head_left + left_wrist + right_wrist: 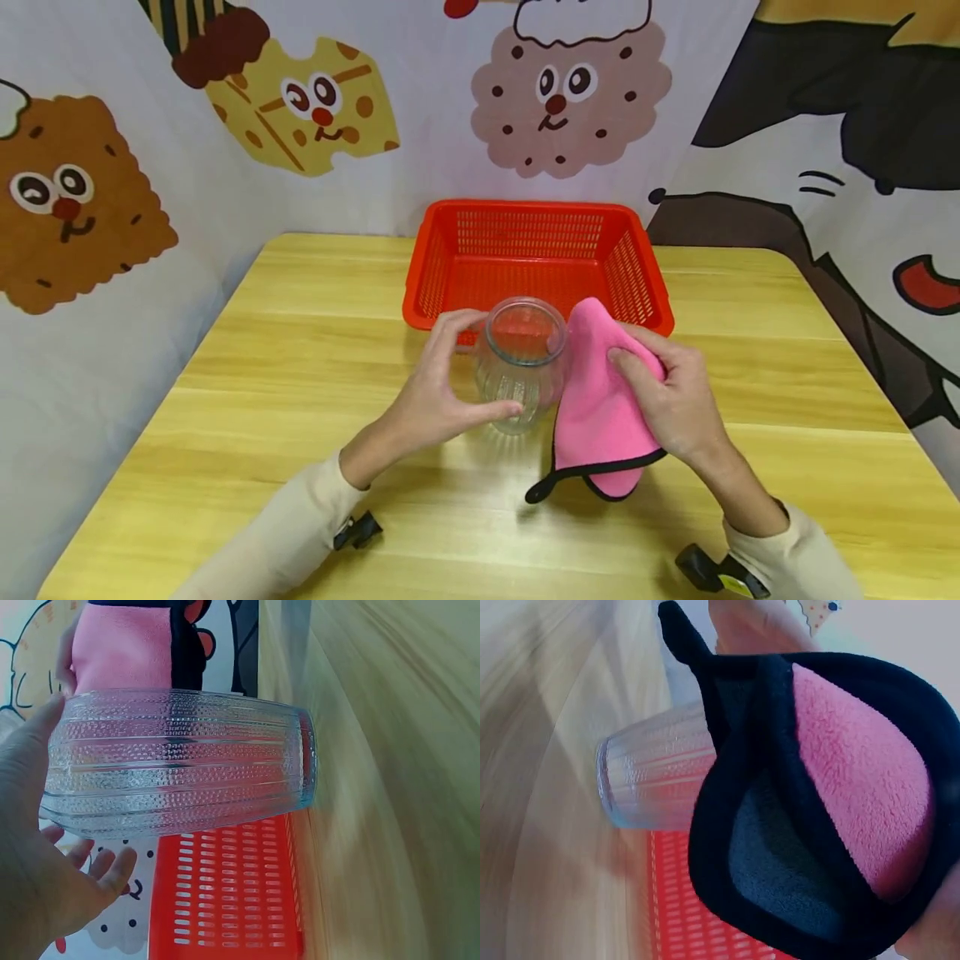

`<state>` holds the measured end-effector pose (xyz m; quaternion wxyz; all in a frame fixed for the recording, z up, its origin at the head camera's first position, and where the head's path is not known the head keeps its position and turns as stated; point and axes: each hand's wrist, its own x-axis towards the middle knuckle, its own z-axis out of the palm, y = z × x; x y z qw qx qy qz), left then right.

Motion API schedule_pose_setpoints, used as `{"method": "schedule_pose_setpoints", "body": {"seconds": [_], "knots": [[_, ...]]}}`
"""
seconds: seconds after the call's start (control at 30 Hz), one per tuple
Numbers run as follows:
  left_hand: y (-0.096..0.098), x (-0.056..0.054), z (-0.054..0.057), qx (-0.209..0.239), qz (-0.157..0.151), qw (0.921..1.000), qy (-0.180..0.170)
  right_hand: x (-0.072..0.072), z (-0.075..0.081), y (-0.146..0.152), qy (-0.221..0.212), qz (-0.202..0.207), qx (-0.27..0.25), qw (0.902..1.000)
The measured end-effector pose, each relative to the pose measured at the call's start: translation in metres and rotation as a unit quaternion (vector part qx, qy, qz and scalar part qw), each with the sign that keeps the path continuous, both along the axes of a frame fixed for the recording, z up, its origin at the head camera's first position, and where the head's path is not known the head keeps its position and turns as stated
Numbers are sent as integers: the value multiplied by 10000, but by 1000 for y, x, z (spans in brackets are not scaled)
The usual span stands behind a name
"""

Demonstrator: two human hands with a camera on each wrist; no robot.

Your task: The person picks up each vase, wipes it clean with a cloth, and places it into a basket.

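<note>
A clear ribbed glass jar (pixel 522 379) is upright in front of the basket, its round mouth facing up. My left hand (pixel 438 383) holds it from the left, thumb across the near side and fingers reaching round the far side. In the left wrist view, the textured wall of the jar (pixel 187 761) shows, its base right at the tabletop. My right hand (pixel 671 392) grips a pink cloth (pixel 596 400) with black edging and a small black loop. The cloth hangs folded against the jar's right side. In the right wrist view, its grey inner side shows too.
Behind the jar stands a red plastic basket (pixel 525 275) with slotted walls. The light wooden table (pixel 300 350) reaches back to a wall cloth (pixel 442 108) printed with cartoon snacks. Small black devices are strapped at both wrists.
</note>
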<state>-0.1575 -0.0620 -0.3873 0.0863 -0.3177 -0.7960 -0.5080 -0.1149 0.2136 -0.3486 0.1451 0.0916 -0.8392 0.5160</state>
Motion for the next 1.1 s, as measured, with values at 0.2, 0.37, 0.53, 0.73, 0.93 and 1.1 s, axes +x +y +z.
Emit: {"method": "schedule_pose_setpoints", "body": {"seconds": [0.2,0.37,0.53,0.73,0.93,1.1], "knots": [[1,-4,-1,152,-2,9999,-21,0,0,-12,-409,311,143,9986],[0,-5,0,104,3,9999,-3,-1,-1,-13,-624,320,204,9973],[-2,-6,1,4,9,10000,7,-3,-4,-14,-565,219,245,9979],[-4,-6,2,5,-86,9999,-134,-4,-7,-13,-562,145,339,9977],[-5,-7,3,148,-308,9991,-267,-6,-10,-11,-752,87,403,9963],[-5,-6,4,149,-432,9981,-422,-8,-17,-8,-1026,120,494,9934]]}}
